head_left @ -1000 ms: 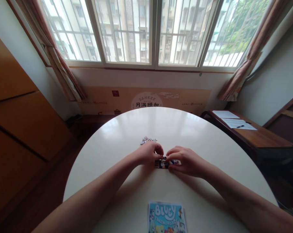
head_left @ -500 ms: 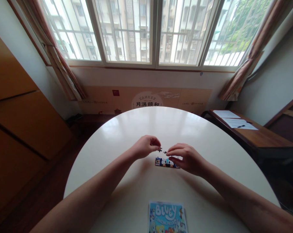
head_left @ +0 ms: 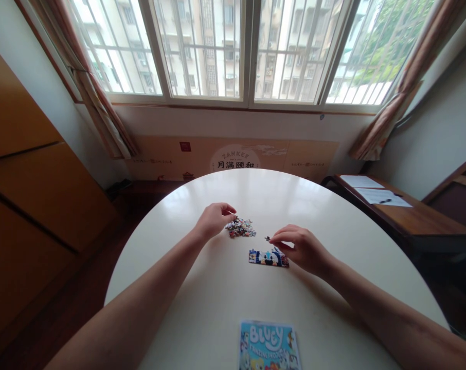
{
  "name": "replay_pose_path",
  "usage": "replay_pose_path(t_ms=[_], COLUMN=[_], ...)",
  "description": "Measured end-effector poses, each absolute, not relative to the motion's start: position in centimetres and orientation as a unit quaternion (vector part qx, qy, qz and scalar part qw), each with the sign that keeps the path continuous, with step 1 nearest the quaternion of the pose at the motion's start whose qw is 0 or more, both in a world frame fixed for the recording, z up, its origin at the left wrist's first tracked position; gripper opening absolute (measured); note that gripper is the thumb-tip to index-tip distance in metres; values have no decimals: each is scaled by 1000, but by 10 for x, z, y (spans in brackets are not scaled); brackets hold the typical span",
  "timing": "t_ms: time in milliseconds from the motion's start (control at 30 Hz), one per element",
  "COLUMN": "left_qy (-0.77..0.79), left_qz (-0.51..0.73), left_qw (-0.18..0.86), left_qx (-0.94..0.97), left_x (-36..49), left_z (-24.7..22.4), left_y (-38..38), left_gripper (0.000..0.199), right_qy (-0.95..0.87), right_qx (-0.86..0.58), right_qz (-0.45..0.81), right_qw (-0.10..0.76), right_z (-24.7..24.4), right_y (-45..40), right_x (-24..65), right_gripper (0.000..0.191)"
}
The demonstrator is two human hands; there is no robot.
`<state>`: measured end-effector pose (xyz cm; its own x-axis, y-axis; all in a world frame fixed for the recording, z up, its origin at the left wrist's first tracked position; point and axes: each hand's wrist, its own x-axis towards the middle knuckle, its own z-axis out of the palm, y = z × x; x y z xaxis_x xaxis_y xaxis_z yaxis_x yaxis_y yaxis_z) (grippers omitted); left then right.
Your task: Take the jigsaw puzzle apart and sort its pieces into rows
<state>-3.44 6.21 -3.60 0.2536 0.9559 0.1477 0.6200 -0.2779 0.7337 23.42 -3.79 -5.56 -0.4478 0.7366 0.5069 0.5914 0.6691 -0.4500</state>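
Note:
My left hand (head_left: 216,218) is at the left edge of a pile of loose jigsaw pieces (head_left: 241,228), thumb and fingers pinched around a small dark puzzle piece (head_left: 235,218). Between the fingertips of my right hand (head_left: 300,245) is another small dark puzzle piece (head_left: 267,238), held just above the tabletop. Below that hand lies a joined strip of puzzle (head_left: 268,258), with a blue, white and dark cartoon face. The right fingers overlap the strip's upper right corner.
A Bluey picture card or booklet (head_left: 268,347) lies near me on the round white table (head_left: 202,313). Off to the right, a wooden desk (head_left: 433,218) carries papers (head_left: 383,197) and a pen. Beyond the table is a barred window with curtains.
My left hand has moved left and away from the right hand, uncovering the pile of pieces. My right hand stays near the strip, still pinching its piece.

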Motion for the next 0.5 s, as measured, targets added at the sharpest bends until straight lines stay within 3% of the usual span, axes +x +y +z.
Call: replay_pose_path(t_ms=[167,333,500], left_qy=[534,543,429], left_qz=[298,287,282], left_qw=[251,97,72], left_qx=[750,783,855], left_x=[-27,-27,-16], left_z=[-38,-25,-18], left_y=[55,47,29], left_gripper=[19,18,17], right_qy=[-845,-845,-831], right_qx=[-395,-398,-402], right_qz=[98,94,103], right_qw=[346,344,370], right_z=[-58,-59,-54], right_y=[-38,-38,-39], right_x=[232,229,228], right_gripper=[19,19,18])
